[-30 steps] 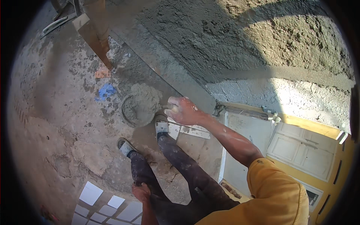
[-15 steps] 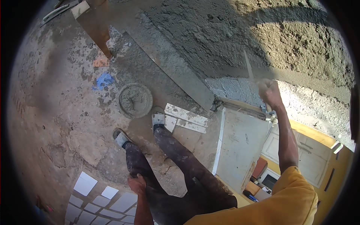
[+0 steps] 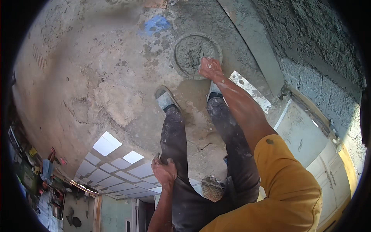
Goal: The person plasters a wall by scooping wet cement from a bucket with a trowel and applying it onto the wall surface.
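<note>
My right hand [image 3: 210, 67] is closed at the front edge of a round bucket [image 3: 196, 48] of wet grey mortar; what its fingers hold is hidden. My left hand [image 3: 164, 169] rests with curled fingers gripping my left trouser leg [image 3: 172, 133] around the knee. My sandalled feet [image 3: 166, 98] stand on the stained concrete floor just short of the bucket, the right one partly hidden behind my arm. A white board [image 3: 251, 92] lies beside the bucket.
A rough plastered wall [image 3: 309, 34] rises at the right, above a pale panel [image 3: 305, 131] and white cupboard doors [image 3: 324, 170]. A blue patch [image 3: 156, 25] marks the floor. White tiles [image 3: 106, 143] lie at lower left; beyond are clutter and apparently another person [image 3: 46, 170].
My right hand has come down from the wall, where a blurred blade showed in it, to the bucket. The view has swung, bringing more floor and the far clutter into sight.
</note>
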A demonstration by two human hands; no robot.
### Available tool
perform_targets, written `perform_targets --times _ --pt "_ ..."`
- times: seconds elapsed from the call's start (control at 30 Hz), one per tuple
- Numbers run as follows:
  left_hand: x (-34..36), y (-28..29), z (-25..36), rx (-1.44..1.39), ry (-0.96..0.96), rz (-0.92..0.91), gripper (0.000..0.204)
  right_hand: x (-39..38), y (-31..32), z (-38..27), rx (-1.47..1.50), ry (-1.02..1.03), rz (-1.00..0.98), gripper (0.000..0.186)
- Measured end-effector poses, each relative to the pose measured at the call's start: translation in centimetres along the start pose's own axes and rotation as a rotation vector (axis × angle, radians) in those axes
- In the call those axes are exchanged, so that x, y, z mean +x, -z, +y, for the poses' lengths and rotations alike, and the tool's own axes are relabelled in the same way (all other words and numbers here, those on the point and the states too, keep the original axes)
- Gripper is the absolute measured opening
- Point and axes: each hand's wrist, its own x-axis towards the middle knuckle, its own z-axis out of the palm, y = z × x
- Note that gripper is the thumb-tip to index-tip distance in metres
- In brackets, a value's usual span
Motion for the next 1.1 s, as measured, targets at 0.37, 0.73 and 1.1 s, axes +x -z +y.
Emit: perform_targets --times 0.37,0.73,1.1 --pt "1.1 -0.1 -3.5 0.005 -0.008 -0.013 0.060 5.4 26.7 -8.7 0.272 -0.502 -0.473 0.040" --pt "1.3 -0.6 -2.2 0.068 -0.178 0.018 0.063 15.3 52.4 1.0 1.171 -0.257 -1.006 0.034" --pt "2.3 -1.5 -4.5 0.187 -0.117 0.051 0.061 17.6 53.8 4.4 0.527 -0.470 -0.231 0.029"
